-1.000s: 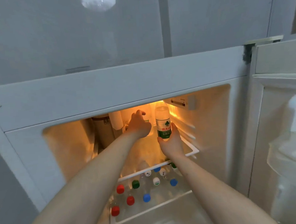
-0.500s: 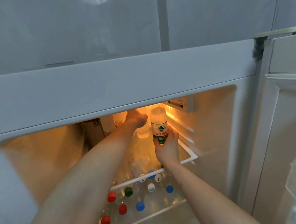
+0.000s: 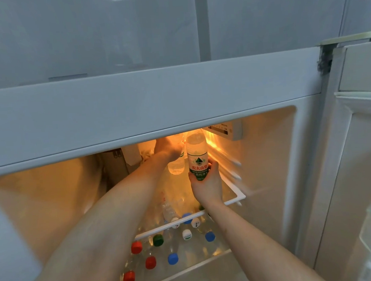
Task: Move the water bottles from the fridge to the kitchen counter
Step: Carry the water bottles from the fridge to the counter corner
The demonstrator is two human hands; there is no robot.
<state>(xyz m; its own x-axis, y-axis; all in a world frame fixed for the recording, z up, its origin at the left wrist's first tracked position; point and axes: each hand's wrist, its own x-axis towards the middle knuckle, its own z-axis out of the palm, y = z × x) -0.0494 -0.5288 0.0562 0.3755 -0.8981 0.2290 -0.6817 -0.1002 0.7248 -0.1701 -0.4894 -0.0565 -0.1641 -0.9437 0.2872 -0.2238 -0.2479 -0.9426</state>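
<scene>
Two bottles are in my hands inside the fridge [image 3: 269, 156]: my right hand [image 3: 206, 184] grips the green-label bottle [image 3: 197, 156] upright over the shelf [image 3: 237, 197], my left hand [image 3: 168, 147] holds a clear bottle [image 3: 176, 166] beside it

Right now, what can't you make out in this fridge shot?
Head view only:
- Left hand: fingers hidden behind the fridge's upper frame; it seems to grip a clear bottle, whose cap is hidden.
- Green-label bottle in the right hand: cap hidden by glare; base covered by the palm.
- Lower-shelf bottles: mostly caps show; labels unreadable.
- Kitchen counter: out of frame.
</scene>
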